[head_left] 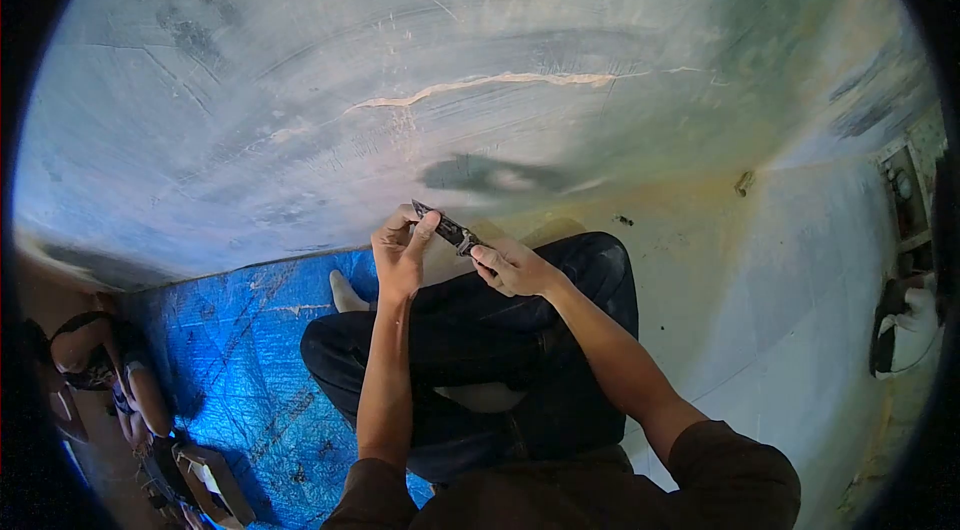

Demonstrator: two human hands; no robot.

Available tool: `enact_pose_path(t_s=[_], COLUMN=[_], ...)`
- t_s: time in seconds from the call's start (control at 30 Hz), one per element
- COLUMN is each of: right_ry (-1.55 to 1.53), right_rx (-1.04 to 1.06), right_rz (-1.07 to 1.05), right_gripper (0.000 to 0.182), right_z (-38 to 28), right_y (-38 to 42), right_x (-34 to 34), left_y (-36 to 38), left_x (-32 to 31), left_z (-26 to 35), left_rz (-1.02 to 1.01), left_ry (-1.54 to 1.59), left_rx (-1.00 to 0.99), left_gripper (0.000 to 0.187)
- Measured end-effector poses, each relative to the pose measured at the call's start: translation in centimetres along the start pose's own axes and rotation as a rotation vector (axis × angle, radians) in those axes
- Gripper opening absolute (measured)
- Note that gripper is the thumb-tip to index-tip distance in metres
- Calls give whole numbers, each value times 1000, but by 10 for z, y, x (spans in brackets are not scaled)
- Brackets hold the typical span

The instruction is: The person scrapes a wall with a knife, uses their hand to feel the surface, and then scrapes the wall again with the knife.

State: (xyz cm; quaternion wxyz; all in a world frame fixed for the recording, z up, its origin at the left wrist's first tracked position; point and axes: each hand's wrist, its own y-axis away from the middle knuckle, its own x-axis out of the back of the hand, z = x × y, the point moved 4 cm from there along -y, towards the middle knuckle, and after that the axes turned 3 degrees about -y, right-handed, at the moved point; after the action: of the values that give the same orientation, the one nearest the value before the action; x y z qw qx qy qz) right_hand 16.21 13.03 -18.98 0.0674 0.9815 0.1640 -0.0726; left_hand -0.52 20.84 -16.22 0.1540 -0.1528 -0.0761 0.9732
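Between my two hands is a dark utility knife [455, 233], tilted, its pointed tip toward the upper left. My left hand [405, 242] pinches it near the tip end, thumb on top. My right hand [512, 268] holds its lower right end with fingers closed. Both hands are above my crossed legs, just in front of a painted grey-blue wall [330, 70]. A long pale crack [500, 80] runs across the wall beyond the hands, and the shadow of the hands falls below it.
A blue tarp [240, 330] covers the floor at the left. Another person [100, 355] is at the far left, near an open box [215, 485]. A white and black item [905, 325] lies at the far right, close to a framed wall opening [905, 185].
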Motion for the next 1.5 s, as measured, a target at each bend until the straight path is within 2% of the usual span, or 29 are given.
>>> enact_pose_path(t_s=[0.17,0.23,0.33,0.5,0.6,0.8,1.0,1.07,1.2,1.5], right_ry=[176,282,410,525,579,685,542,537,499,524], right_rx=[71,261,415,387,406,450,328,329,275,281], right_rz=[-8,109,297,410,449,474,303,272,332,365], right_gripper=[44,42,41,43,43,43,44,43,43,42], right_z=[11,-4,-7,-12,-5,-13,-12,-7,-20,-24], right_y=[-5,-3,-4,3,3,6,2,1,6,6], right_x=[6,2,-4,3,6,2,9,11,6,3], left_y=[-1,-3,-6,-6,-3,-1,-1,-1,1,0], left_x=[0,0,-1,6,7,5,4,3,-3,-2], left_z=[5,8,19,17,18,20,15,10,11,5], left_rz=[-45,-73,-70,120,35,23,-92,-54,24,73], left_ry=[-17,-32,-117,-317,-359,-606,-624,-575,-539,-578], left_rx=[9,9,-22,-184,-96,-84,-86,-79,-52,-125], left_gripper=[8,7,8,17,20,35,31,30,28,30])
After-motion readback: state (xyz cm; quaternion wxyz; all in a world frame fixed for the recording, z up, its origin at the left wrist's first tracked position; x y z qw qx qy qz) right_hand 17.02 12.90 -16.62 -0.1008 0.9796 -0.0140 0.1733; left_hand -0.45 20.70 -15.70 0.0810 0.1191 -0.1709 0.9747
